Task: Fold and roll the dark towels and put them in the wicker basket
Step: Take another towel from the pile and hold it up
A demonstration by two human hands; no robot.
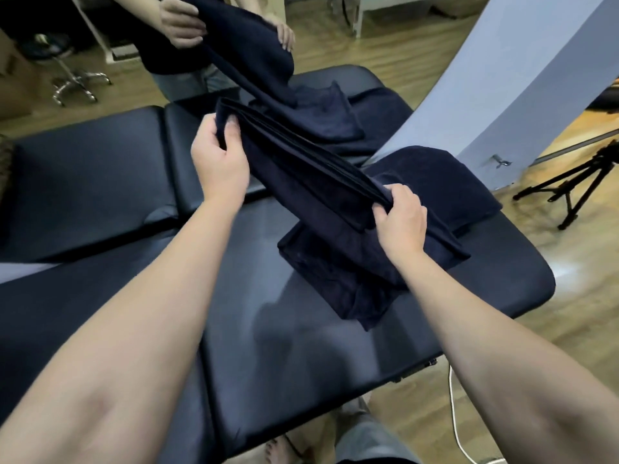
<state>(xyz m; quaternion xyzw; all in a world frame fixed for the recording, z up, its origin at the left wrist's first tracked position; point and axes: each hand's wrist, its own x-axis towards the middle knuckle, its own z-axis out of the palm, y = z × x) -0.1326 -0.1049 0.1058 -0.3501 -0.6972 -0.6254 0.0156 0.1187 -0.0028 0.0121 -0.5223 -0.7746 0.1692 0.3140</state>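
A: Towel point(311, 182), dark navy, folded into a long band and held in the air over a black padded table point(301, 346). Which way does it run?

B: Its long axis runs from about 10 o'clock to 4 o'clock across the middle of the view. The stacked fold edges face up, and the lower part hangs down toward the table.

A: And the hands?

B: The left hand point(219, 159) pinches the far, upper end at 10 o'clock, thumb on the near side, fingers curled over the edge. The right hand point(400, 217) grasps the near, lower end at 4 o'clock, fingers wrapped round the layered edges.

A: What lies beneath?

B: A second folded towel point(335, 279) rests flat on the table, under the held one, its nearest corner pointing toward 6 o'clock. Another dark towel point(445, 182) lies at 3 o'clock near the table's right edge, and one more point(331, 112) sits farther back at 12 o'clock.

A: Anyone else in the picture?

B: A second person stands at 11 o'clock across the table, both hands on a further dark towel point(248, 55) that slopes down to the tabletop. One of that person's hands point(181, 23) grips it at the top left; the other point(284, 35) lies on the cloth with fingers straight.

A: The surroundings?

B: Wooden floor, a chrome-based stool point(67, 78) at 10 o'clock, a black tripod point(576, 182) at 3 o'clock, and a white cable point(454, 416) on the floor at 5 o'clock.
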